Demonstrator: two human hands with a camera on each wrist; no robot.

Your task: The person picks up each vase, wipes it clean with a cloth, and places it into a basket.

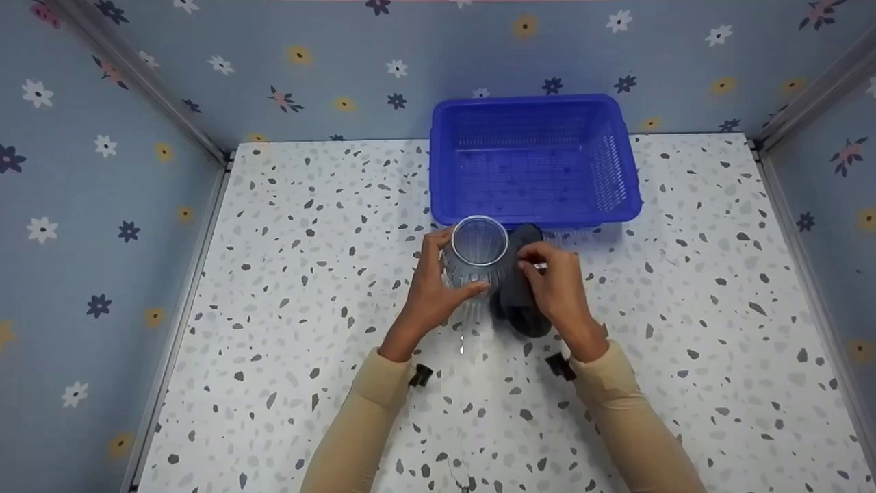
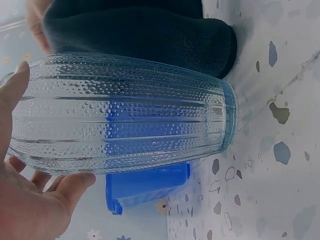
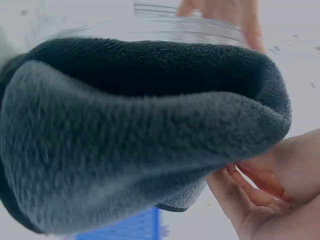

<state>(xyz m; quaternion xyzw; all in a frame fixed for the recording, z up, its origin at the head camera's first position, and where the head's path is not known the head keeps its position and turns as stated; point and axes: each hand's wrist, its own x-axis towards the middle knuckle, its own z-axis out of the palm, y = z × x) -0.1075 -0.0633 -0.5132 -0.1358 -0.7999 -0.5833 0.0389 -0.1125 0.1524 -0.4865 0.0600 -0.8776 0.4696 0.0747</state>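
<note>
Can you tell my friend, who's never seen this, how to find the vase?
First find the blue basket by the flowery wall. On its near side, the left hand holds the vase. It's clear, ribbed glass with little bumps, while the cloth beside it is dark and fuzzy.

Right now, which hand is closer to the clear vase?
Left. The left hand holds the clear vase near its top; the right hand is to its right, holding the dark cloth.
</note>
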